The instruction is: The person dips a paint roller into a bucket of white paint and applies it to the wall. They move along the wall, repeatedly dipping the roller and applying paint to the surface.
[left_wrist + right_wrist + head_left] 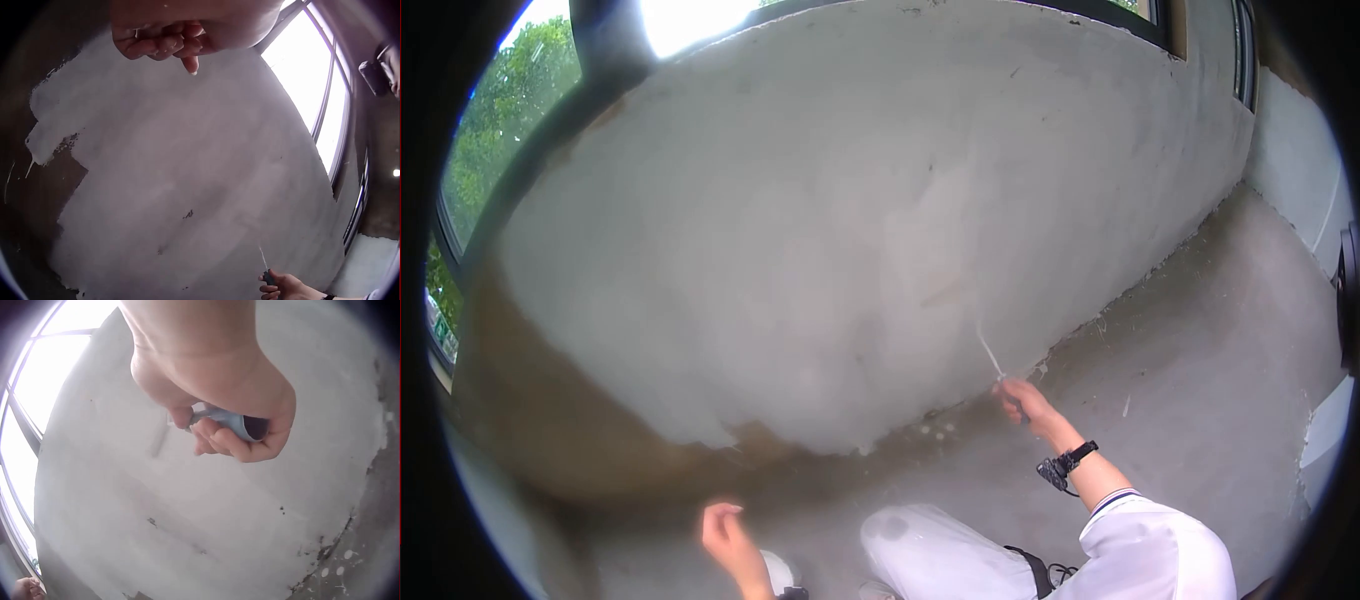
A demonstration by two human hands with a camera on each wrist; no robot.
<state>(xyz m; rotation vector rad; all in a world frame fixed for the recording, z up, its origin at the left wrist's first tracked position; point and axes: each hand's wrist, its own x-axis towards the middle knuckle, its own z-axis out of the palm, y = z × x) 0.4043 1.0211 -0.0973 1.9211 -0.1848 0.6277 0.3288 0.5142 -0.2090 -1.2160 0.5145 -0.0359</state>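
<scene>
My right hand (1028,404) grips the handle of a trowel-like tool, whose pale, thin blade (990,352) lies along the lower part of a grey-coated wall (800,200). In the right wrist view, the fingers of the right hand (212,375) wrap round a blue-grey handle (232,422) with a dark hollow end; most of the blade is hidden. Lower left, my left hand (732,542) hangs in front of the wall, holding nothing. Its fingers are loosely curled in the left wrist view, where the hand (187,28) is at the top.
Brown uncoated patches (600,440) show beside the coating's ragged lower left edge. The grey floor (1190,350) has pale spots and splashes near the wall. Windows (510,130) stand at upper left; my bent leg (940,550) is below.
</scene>
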